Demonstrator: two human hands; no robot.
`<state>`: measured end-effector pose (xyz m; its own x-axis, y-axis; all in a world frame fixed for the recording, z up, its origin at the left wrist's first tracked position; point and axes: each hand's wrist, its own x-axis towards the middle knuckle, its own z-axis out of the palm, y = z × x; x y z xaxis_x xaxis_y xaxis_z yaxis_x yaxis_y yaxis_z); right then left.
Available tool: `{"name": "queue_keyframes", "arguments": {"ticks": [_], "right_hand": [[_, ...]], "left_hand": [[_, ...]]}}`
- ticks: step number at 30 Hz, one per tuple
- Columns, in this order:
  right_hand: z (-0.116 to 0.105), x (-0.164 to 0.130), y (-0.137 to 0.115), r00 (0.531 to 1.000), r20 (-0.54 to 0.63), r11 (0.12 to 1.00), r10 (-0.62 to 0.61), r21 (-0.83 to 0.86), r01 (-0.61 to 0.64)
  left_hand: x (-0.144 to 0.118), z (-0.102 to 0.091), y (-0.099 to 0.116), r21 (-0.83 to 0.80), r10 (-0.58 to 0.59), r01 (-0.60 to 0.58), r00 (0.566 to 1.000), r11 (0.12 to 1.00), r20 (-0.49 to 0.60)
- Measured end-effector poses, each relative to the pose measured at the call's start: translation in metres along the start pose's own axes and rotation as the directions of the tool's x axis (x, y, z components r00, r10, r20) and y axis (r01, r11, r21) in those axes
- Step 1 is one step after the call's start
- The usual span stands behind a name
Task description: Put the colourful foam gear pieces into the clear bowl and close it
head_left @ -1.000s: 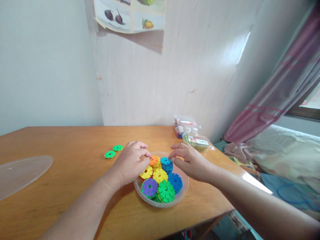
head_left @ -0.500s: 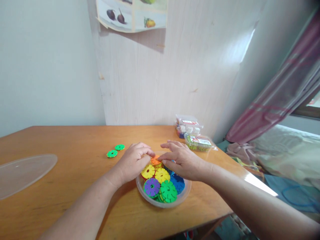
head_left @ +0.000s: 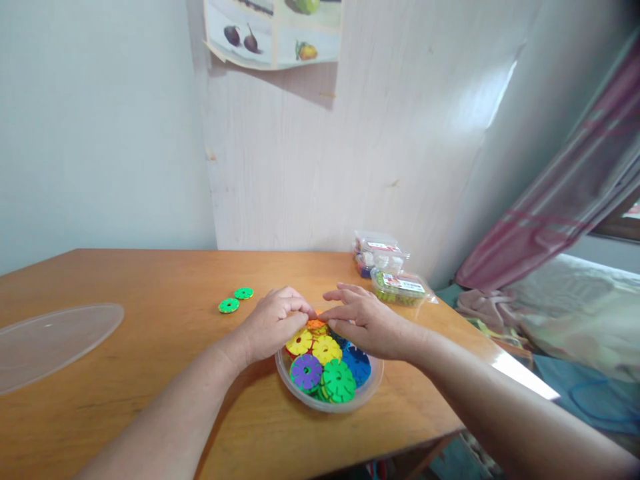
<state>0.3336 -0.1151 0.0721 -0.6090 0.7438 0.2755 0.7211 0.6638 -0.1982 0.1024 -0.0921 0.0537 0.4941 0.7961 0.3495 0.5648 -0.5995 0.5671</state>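
Round clear plastic bowl (head_left: 367,390) near the front edge of a smooth orange-brown wooden table (head_left: 150,280), filled with flat notched plastic discs: yellow, purple, green, blue. Left hand (head_left: 273,323) and right hand (head_left: 363,320) meet over its far rim, fingertips pinched together on an orange disc (head_left: 315,324). Two green discs (head_left: 235,299) lie apart to the left; a clear oval lid (head_left: 50,340) rests farther left.

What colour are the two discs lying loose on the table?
Both loose discs are green, seen clearly in the head view.
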Motion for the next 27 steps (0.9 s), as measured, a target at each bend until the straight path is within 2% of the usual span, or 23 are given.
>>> {"name": "queue_keyframes", "arguments": {"ticks": [6, 14, 24, 27], "right_hand": [[-0.012, -0.012, 0.008, 0.995, -0.097, 0.999, 0.014, 0.031, -0.011], [-0.013, -0.025, 0.012, 0.996, -0.046, 0.997, 0.07, 0.026, -0.069], [-0.015, -0.017, 0.007, 0.993, -0.112, 0.999, -0.019, 0.043, 0.024], [-0.015, -0.012, 0.004, 0.99, -0.142, 0.998, -0.007, 0.066, 0.017]], "left_hand": [[-0.001, -0.002, 0.003, 0.053, -0.004, 0.004, 1.0, 0.999, 0.004], [0.0, 0.001, -0.001, 0.018, -0.041, 0.041, 0.999, 0.999, 0.014], [0.0, 0.001, -0.002, -0.107, -0.056, 0.057, 0.998, 0.993, 0.008], [0.0, 0.001, -0.002, -0.177, -0.047, 0.046, 0.999, 0.983, 0.001]]}}
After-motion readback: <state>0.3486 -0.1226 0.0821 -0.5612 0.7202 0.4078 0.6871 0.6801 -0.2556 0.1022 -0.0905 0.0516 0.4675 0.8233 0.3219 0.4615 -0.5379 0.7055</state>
